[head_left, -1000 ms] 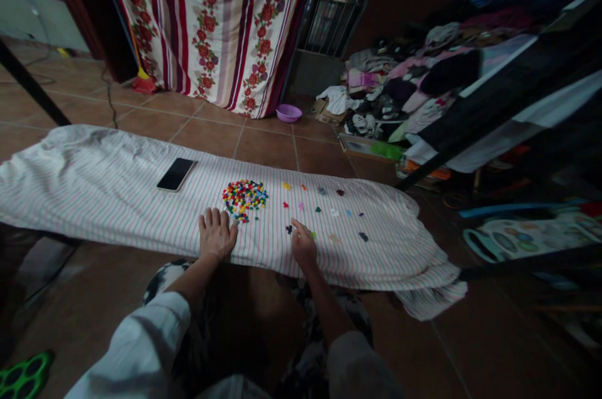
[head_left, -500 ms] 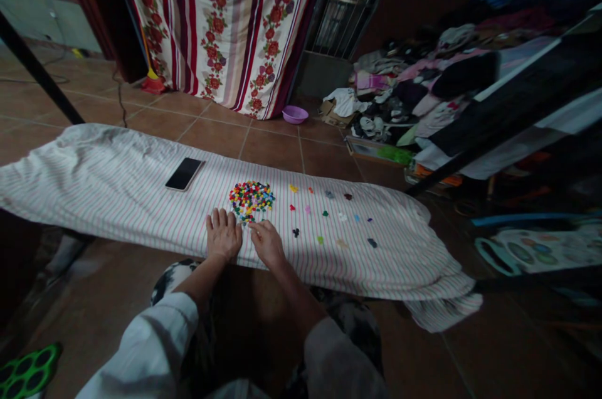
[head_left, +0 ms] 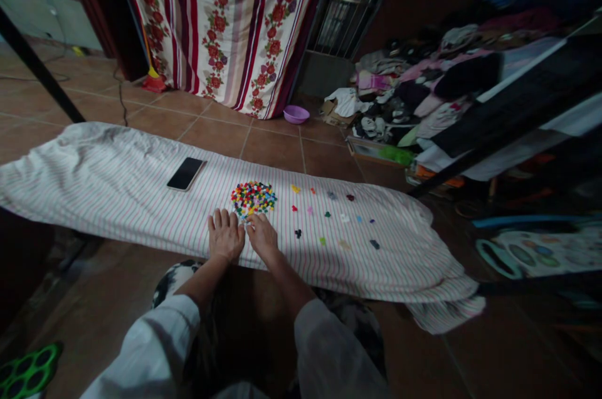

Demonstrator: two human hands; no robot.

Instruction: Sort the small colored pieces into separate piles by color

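A pile of small multicoloured pieces (head_left: 254,197) lies on a striped cloth (head_left: 141,198). At the pile's near left edge, my left hand (head_left: 226,234) rests flat on the cloth with its fingers spread. My right hand (head_left: 262,234) is beside it, its fingers curled together at the near edge of the pile; whatever is between the fingertips is too small to make out. To the right of the pile are little groups sorted by colour, among them yellow pieces (head_left: 295,188), black pieces (head_left: 298,234), white pieces (head_left: 345,218) and lime green pieces (head_left: 322,241).
A phone (head_left: 186,174) lies on the cloth to the left of the pile. Beyond the cloth, a purple basin (head_left: 296,114) stands on the tiled floor by a flowered curtain (head_left: 239,29). Heaped clothes (head_left: 423,85) fill the back right. Dark poles slant at both sides.
My right hand has moved slightly left and away from me, closer to my left hand and the pile's near edge. My left hand stays flat in place.
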